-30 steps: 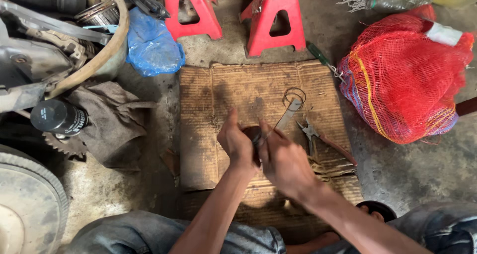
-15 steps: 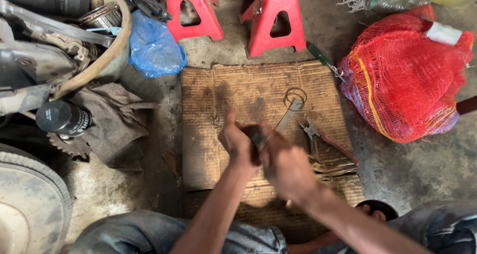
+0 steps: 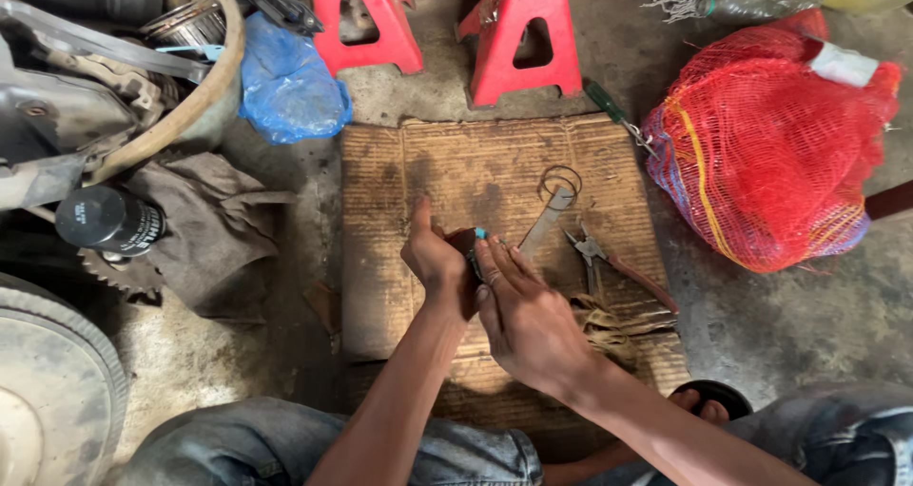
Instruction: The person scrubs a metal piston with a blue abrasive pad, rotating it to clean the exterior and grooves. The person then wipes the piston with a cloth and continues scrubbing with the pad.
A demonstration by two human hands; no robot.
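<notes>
**Ana:** While both hands meet over the cardboard sheet (image 3: pixel 447 163), what sits between them?

**Ben:** It is a small dark part (image 3: pixel 466 243) with a tiny blue bit on top. It is in the middle of the picture, just above the cardboard. Most of it is hidden, so I cannot tell what it is.

**Ana:** How do the fingers look?

**Ben:** On the left hand (image 3: pixel 436 258) the fingers wrap around the part and the thumb sticks up toward twelve o'clock. On the right hand (image 3: pixel 528 320) the fingers lie close together and press on the part from the four o'clock side.

**Ana:** What is close by?

**Ben:** At two o'clock, very near, lies a flat metal strip with a wire ring (image 3: pixel 553 205). At three o'clock lie pliers (image 3: pixel 609 262) with dark red handles.

**Ana:** And farther out?

**Ben:** A big red net bag (image 3: pixel 761 153) is at two o'clock. Two red stands (image 3: pixel 518 34) are at twelve o'clock. A blue plastic bag (image 3: pixel 290 91) is at eleven o'clock. A black can (image 3: pixel 106 222) lies at nine o'clock beside a dirty rag (image 3: pixel 214 224).
</notes>
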